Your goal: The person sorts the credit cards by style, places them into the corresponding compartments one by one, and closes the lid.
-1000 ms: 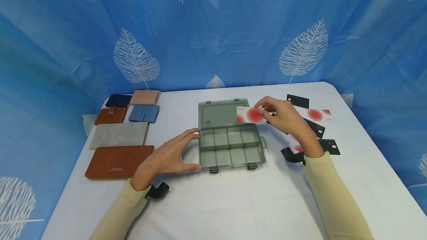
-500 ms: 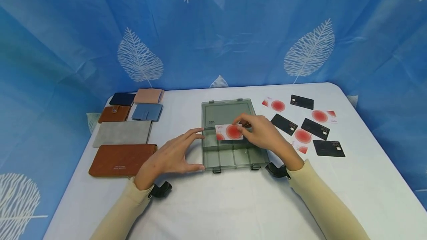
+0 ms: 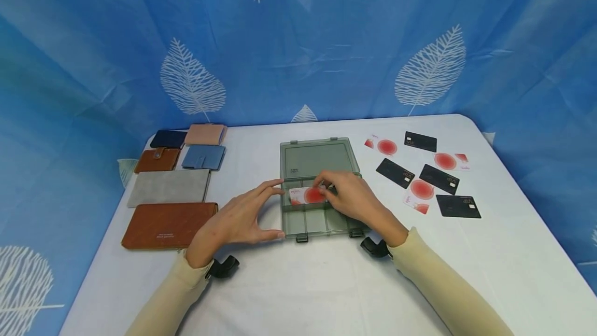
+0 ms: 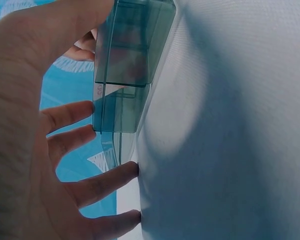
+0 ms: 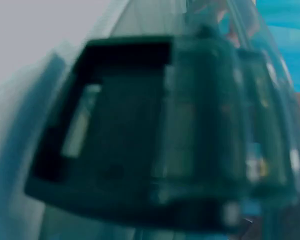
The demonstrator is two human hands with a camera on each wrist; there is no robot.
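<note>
My right hand (image 3: 352, 196) pinches a white card (image 3: 300, 196) with a red circle, low over the left back compartments of a clear green divided box (image 3: 294, 222). The box stands with its lid (image 3: 322, 155) laid back behind it. My left hand (image 3: 238, 220) is spread along the box's left side, thumb at the front corner and index finger farther back. In the left wrist view, fingertips (image 4: 85, 107) meet the box's clear wall (image 4: 122, 112), and the lower fingers reach down to the white cloth. A blurred dark latch (image 5: 125, 135) fills much of the right wrist view.
Several black cards (image 3: 459, 206) and red-and-white cards (image 3: 387, 147) lie scattered on the right. On the left are a brown wallet (image 3: 170, 224), a grey wallet (image 3: 170, 186), a blue wallet (image 3: 203, 157) and several smaller ones. A blue curtain (image 3: 308, 40) hangs behind the table.
My right hand has carried the card leftward from beside the loose cards and lowered it into the box's back row. The left hand has stayed at the box's left side.
</note>
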